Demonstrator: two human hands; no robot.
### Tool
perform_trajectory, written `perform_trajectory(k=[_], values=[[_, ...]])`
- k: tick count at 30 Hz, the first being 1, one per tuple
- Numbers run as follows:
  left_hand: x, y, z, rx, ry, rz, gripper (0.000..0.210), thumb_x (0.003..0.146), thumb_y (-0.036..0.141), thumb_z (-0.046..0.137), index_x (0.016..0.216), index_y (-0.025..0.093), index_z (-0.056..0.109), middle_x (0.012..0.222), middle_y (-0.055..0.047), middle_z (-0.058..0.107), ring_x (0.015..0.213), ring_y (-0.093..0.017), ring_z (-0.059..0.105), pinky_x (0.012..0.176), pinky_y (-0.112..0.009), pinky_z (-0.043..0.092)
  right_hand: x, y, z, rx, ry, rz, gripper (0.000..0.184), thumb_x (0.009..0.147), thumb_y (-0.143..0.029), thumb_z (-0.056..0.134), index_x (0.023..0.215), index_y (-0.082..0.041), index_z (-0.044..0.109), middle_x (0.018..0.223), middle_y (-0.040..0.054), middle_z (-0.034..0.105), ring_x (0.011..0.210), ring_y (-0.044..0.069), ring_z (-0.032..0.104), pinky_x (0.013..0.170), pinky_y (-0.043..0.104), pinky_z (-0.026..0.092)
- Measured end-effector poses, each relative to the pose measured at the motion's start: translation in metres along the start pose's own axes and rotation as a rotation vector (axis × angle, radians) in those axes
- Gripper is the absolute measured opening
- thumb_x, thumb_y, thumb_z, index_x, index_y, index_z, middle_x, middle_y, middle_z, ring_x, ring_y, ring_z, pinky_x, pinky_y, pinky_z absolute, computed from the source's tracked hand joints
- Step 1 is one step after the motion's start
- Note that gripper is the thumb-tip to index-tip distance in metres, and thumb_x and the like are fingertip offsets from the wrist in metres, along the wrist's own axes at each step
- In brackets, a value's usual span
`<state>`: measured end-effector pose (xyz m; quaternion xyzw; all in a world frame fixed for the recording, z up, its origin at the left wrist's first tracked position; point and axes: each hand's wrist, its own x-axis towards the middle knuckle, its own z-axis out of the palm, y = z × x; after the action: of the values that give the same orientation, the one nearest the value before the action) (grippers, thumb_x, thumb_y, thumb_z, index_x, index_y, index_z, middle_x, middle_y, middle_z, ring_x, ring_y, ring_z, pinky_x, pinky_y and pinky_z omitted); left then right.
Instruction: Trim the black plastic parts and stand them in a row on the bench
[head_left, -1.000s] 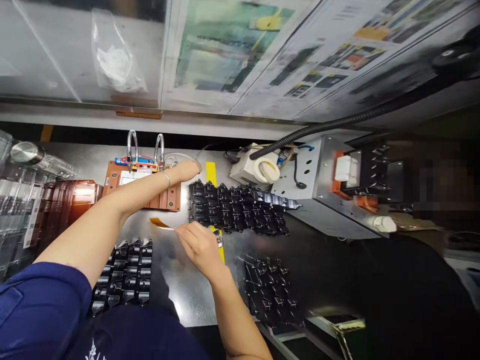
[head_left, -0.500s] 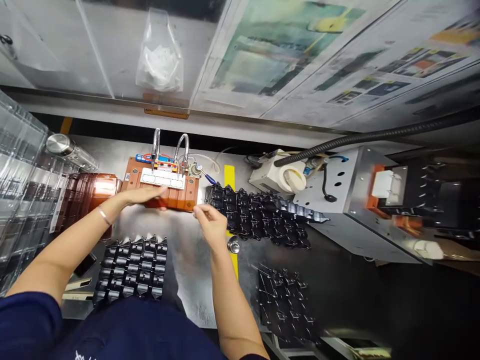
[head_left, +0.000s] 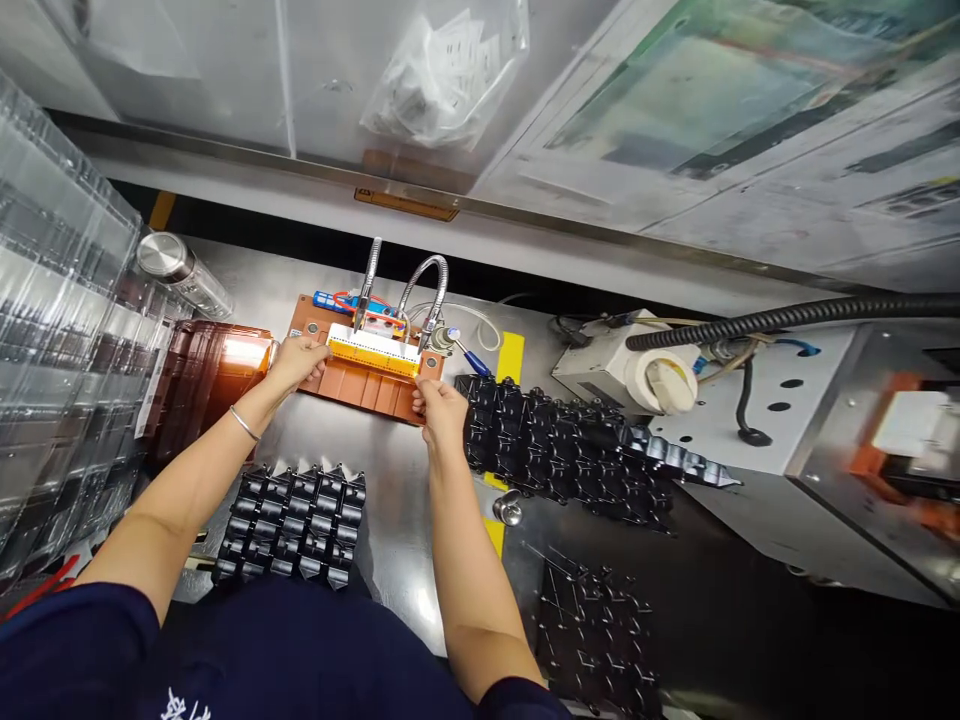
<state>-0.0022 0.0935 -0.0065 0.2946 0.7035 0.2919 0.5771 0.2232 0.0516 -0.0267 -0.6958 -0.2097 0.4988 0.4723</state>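
A clear amber film strip (head_left: 375, 358) stretches between my two hands over the white perforated plate (head_left: 367, 340). My left hand (head_left: 301, 364) pinches its left end, and the fingertips of my right hand (head_left: 442, 405) are closed at its right end. Below them lies a brown fixture board (head_left: 379, 390) on the metal bench. Two bendable metal tubes (head_left: 426, 275) arch down to the plate from behind. A blue tool (head_left: 334, 300) with red tubing lies at the board's back edge. Just right of the board is a blue-handled tool (head_left: 476, 363).
Black ribbed trays lie in front (head_left: 296, 520) and at right (head_left: 555, 435). A small metal cup (head_left: 508, 508) stands near the yellow tape (head_left: 511, 358). At left are a steel flask (head_left: 184, 270), an amber container (head_left: 232, 365) and stacked clear trays (head_left: 67, 330). A white machine (head_left: 622, 365) stands right.
The amber strip has come up from the board's front edge onto the white plate, now stretched between both hands. My left hand has moved to its left end. The view has shifted left.
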Motion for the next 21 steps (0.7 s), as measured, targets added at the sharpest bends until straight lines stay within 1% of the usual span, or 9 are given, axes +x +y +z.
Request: perform_trajectory(k=[3,7,17,21], values=[[0.007,0.001,0.001,0.035,0.041,0.008,0.022,0.069,0.017,0.067,0.055,0.016,0.05,0.038,0.006,0.047,0.032,-0.005,0.038,0.033,-0.015,0.025,0.008,-0.003,0.003,-0.01,0.005,0.036,0.024,0.056,-0.029,0.074,0.053,-0.017,0.053,0.042,-0.0053,0.053,0.033,0.004,0.042,0.032,0.015,0.033],[0.014,0.002,0.0,0.058,0.064,0.005,0.023,0.068,0.018,0.067,0.054,0.017,0.049,0.037,0.007,0.044,0.031,-0.004,0.035,0.033,-0.016,0.021,0.012,-0.002,0.005,-0.02,0.0,0.059,0.026,0.06,-0.027,0.075,0.054,-0.018,0.052,0.042,-0.0056,0.054,0.032,0.004,0.042,0.03,0.015,0.033],[0.014,0.006,-0.002,0.067,0.048,-0.004,0.024,0.069,0.018,0.066,0.054,0.017,0.047,0.038,0.008,0.042,0.031,-0.004,0.032,0.033,-0.016,0.021,0.015,0.0,0.005,-0.031,-0.019,0.097,0.027,0.065,-0.025,0.074,0.055,-0.017,0.051,0.042,-0.0066,0.054,0.03,0.003,0.042,0.029,0.013,0.034],[0.016,0.009,-0.004,0.1,0.028,0.005,0.023,0.069,0.018,0.068,0.056,0.016,0.05,0.04,0.007,0.045,0.032,-0.004,0.036,0.033,-0.016,0.025,0.024,0.002,0.0,-0.07,-0.055,0.138,0.029,0.065,-0.027,0.078,0.055,-0.016,0.053,0.043,-0.0034,0.058,0.031,0.005,0.046,0.029,0.014,0.038]])
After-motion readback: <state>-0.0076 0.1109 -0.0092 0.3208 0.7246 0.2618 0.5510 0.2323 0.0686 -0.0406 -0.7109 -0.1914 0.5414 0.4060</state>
